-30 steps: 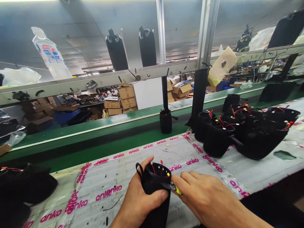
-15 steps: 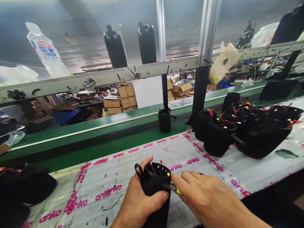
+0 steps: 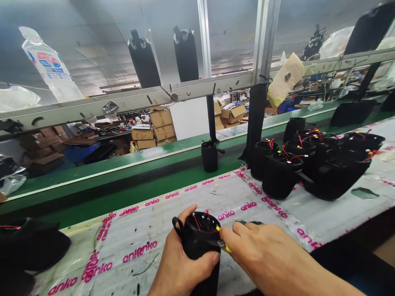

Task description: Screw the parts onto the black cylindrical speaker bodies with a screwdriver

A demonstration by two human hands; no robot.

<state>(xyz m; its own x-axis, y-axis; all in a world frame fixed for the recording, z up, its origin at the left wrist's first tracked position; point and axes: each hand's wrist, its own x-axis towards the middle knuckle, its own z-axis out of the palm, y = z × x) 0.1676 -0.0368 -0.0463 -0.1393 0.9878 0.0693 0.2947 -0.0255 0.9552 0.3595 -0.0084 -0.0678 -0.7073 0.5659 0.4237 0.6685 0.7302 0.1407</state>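
My left hand (image 3: 185,255) is wrapped round a black fabric-covered speaker housing (image 3: 200,242), open at the top, with a loop strap at its left side. Red wires with small connectors stand inside its rim. In my right hand (image 3: 259,250) is a utility knife (image 3: 227,248), its yellow part showing between the fingers and most of its handle hidden. The grey blade lies against the housing's side just below the rim, above my left thumb.
Several similar black housings with red wires (image 3: 282,176) crowd the right of the bench (image 3: 173,222), and more dark ones (image 3: 37,242) lie at left. Behind runs a green conveyor (image 3: 123,193) carrying one small housing (image 3: 210,156). A metal rail (image 3: 123,102) crosses above, holding a plastic bottle (image 3: 51,65).
The whole view has shifted slightly, so the background sits further left. My hands keep their hold on the housing and the knife, and the blade stays just below the rim.
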